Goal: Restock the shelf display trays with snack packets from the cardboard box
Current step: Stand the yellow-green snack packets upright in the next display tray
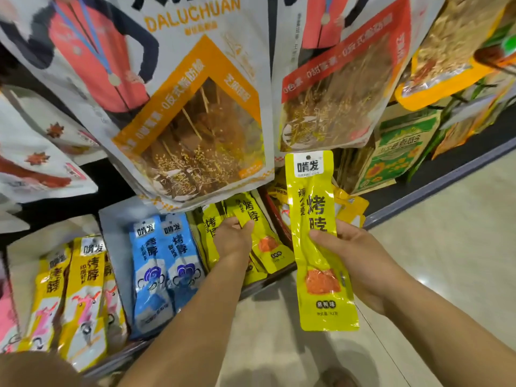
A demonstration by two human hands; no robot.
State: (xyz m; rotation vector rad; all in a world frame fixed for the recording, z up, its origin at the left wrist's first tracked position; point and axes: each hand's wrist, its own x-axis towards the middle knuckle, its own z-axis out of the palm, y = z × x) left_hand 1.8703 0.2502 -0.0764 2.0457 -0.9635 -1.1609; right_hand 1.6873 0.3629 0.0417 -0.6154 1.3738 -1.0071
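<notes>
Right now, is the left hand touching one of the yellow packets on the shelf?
Touching. The head view shows the left hand pinching the upper edge of a yellow packet, with no gap between them.

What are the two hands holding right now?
Left hand: pinches a displayed yellow packet.
Right hand: grips a long yellow packet, held upright.

Both bare forearms are stretched forward, a shelved yellow plastic packet (252, 212) being pinched by the left hand (233, 240) and a long upright yellow plastic packet (315, 196) gripped by the right hand (357, 263).
</notes>
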